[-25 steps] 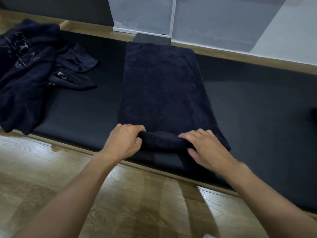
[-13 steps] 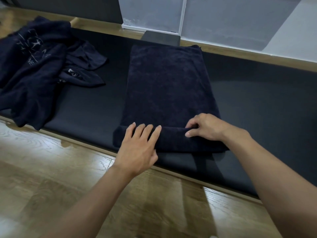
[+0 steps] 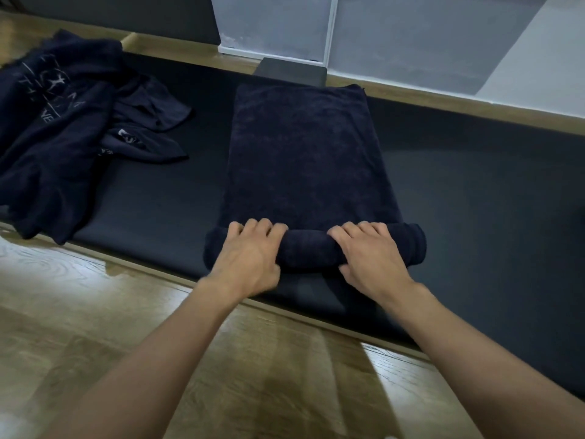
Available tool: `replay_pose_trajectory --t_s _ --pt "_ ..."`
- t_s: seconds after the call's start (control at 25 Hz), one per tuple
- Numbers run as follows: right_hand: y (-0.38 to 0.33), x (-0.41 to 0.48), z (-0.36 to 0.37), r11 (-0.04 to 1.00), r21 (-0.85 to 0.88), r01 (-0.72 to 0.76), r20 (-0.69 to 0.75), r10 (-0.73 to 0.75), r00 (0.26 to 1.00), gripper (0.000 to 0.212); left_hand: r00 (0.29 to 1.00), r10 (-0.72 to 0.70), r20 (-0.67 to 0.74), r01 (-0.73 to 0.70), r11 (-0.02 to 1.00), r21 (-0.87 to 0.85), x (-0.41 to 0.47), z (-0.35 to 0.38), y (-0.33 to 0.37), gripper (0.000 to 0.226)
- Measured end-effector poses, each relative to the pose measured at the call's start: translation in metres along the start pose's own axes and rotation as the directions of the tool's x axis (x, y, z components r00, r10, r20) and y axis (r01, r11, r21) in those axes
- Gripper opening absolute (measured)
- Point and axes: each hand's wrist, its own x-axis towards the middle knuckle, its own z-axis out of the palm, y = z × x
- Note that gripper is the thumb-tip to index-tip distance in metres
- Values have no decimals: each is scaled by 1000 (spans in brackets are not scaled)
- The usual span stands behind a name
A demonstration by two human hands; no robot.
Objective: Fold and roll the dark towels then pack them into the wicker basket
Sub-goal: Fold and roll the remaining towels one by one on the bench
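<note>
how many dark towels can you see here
2 for certain: one towel lies flat on the mat, its near end rolled under the left hand and right hand; one lies crumpled in the heap at left, which may hide more.

Left grip (image 3: pixel 250 258), right grip (image 3: pixel 370 258), palms down, fingers (image 3: pixel 253 227) curled.

We see a big black mat (image 3: pixel 474 191) lying flat on a brown wooden floor (image 3: pixel 79 312). The floor is shiny near us, and a thin strip of it shows behind the mat too. A small dark block (image 3: pixel 291 71) sits at the mat's far edge. Behind it stand grey panels (image 3: pixel 272 23) with a white strip (image 3: pixel 330 26) between them. A dark wall (image 3: pixel 126 14) is at the back left.
</note>
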Motion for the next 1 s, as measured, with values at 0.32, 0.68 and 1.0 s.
replay_pose_trajectory --t_s 0.32,0.68,1.0 --pt "7 29 -47 904 350 -247 589 -8 808 29 999 -27 44 31 995 -96 -11 -13 14 34" --pt "-24 -10 -11 995 -103 -5 76 13 997 74 849 -104 518 273 926 -260 37 -38 4 36" --pt "-10 60 -50 946 247 -212 624 13 782 65 999 -29 -26 35 971 235 -5 -7 24 69"
